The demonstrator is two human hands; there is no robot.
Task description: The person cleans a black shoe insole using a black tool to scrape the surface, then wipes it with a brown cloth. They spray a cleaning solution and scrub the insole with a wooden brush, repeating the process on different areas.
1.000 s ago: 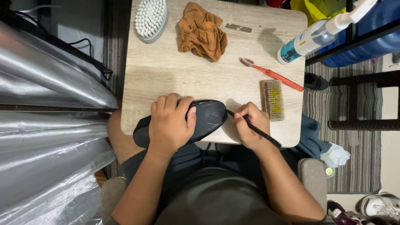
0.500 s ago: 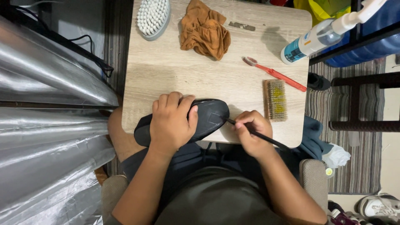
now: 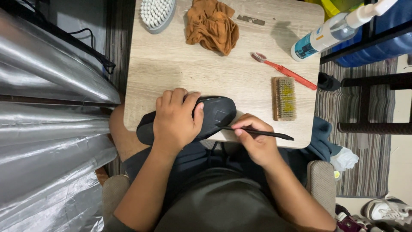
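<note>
Shoe (image 3: 216,114) sole-up, long axis left-right, toe right; left hand (image 3: 176,120) clamps it, right hand (image 3: 257,141) pinches thin black tool (image 3: 268,133).

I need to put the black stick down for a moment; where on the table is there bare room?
Bare wood lies mid-table, between the white brush, orange cloth, red toothbrush and black shoe. The right edge is crowded: wooden brush, spray bottle.

I sit at a light wooden tabletop (image 3: 180,68), with silver plastic sheeting (image 3: 47,129) on my left and a striped rug (image 3: 365,167) under a dark stool frame (image 3: 373,103) on my right.
</note>
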